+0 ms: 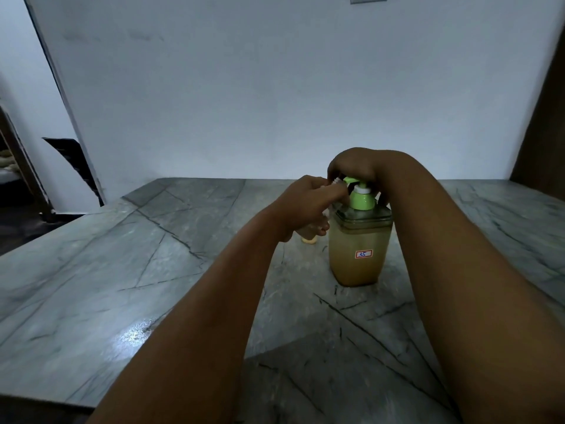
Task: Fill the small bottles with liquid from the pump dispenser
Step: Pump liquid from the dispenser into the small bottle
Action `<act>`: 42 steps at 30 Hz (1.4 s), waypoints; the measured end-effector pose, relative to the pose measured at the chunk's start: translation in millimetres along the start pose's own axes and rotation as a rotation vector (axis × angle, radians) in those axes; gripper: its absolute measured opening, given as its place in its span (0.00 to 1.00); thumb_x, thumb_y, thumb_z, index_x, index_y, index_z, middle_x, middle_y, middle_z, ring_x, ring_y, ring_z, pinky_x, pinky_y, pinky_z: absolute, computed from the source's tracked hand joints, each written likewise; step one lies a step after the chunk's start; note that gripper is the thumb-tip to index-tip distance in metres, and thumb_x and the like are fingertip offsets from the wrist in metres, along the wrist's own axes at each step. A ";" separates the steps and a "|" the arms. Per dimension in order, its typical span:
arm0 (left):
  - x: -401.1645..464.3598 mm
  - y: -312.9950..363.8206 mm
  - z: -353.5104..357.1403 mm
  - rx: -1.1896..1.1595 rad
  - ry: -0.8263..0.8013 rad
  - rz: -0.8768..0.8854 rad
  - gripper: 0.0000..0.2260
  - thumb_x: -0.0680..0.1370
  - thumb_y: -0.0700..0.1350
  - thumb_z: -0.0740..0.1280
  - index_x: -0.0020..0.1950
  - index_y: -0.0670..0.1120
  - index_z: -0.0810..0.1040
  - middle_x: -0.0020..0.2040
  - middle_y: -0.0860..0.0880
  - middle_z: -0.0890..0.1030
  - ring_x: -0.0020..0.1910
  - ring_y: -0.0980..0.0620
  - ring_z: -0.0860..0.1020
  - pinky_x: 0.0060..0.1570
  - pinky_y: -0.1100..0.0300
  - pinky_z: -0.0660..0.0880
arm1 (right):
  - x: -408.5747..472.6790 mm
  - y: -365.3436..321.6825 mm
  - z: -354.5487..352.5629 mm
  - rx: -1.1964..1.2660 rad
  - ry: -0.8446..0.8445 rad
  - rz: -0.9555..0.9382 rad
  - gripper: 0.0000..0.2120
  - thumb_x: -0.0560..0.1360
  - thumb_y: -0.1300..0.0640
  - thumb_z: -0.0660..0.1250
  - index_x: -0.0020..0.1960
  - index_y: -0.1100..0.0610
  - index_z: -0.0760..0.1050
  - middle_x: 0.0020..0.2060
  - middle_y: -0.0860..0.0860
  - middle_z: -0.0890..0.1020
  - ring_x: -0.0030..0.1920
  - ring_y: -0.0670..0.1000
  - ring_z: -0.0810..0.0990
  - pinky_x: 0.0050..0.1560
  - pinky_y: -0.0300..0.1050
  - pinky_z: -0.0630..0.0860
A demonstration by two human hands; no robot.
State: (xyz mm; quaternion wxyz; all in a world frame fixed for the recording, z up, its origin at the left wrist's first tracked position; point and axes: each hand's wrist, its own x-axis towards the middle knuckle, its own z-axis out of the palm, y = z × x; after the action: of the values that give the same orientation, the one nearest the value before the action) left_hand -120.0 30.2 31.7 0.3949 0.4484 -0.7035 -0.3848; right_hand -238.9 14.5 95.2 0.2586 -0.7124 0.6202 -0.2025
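Left hand (301,206): fingers clamped round a small bottle (308,235), mouth at the spout.
Right hand (351,165): fingers curled over the pump (359,191).
Risk: bottle slips off the spout, liquid spills on the counter (122,270).

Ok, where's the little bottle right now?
The small bottle is right of centre, held tilted in the left hand, its neck up by the green pump dispenser nozzle.
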 end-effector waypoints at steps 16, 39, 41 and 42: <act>2.1 -1.4 -0.4 0.005 0.002 0.004 0.13 0.76 0.45 0.65 0.49 0.35 0.78 0.37 0.42 0.75 0.29 0.49 0.76 0.33 0.58 0.75 | -3.5 2.7 -1.8 0.049 0.027 -0.009 0.11 0.80 0.59 0.58 0.55 0.63 0.76 0.41 0.56 0.76 0.32 0.51 0.71 0.29 0.40 0.68; 2.7 -2.0 0.0 -0.021 0.005 -0.012 0.09 0.75 0.46 0.67 0.46 0.40 0.78 0.37 0.41 0.74 0.30 0.47 0.75 0.34 0.56 0.76 | -3.0 2.1 0.5 -0.078 0.032 -0.055 0.07 0.78 0.64 0.58 0.52 0.65 0.73 0.34 0.52 0.69 0.35 0.52 0.68 0.38 0.43 0.71; 4.1 -3.2 -0.1 -0.012 0.006 -0.017 0.11 0.74 0.47 0.67 0.47 0.39 0.79 0.37 0.41 0.75 0.29 0.48 0.75 0.33 0.56 0.75 | -3.9 2.1 1.3 -0.089 -0.011 -0.045 0.11 0.77 0.67 0.58 0.56 0.70 0.74 0.34 0.53 0.67 0.33 0.52 0.67 0.30 0.40 0.67; 3.9 -3.4 -0.1 -0.010 0.006 -0.018 0.10 0.75 0.46 0.67 0.47 0.39 0.79 0.36 0.42 0.75 0.29 0.49 0.75 0.33 0.56 0.75 | -4.9 0.9 2.1 -0.093 -0.010 -0.038 0.10 0.77 0.67 0.57 0.54 0.70 0.74 0.34 0.54 0.67 0.32 0.51 0.66 0.28 0.39 0.66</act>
State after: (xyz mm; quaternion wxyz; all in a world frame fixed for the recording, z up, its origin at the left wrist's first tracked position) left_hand -119.9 25.5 29.5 0.3959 0.4536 -0.6964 -0.3906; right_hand -239.1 19.4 93.1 0.2244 -0.7363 0.6140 -0.1748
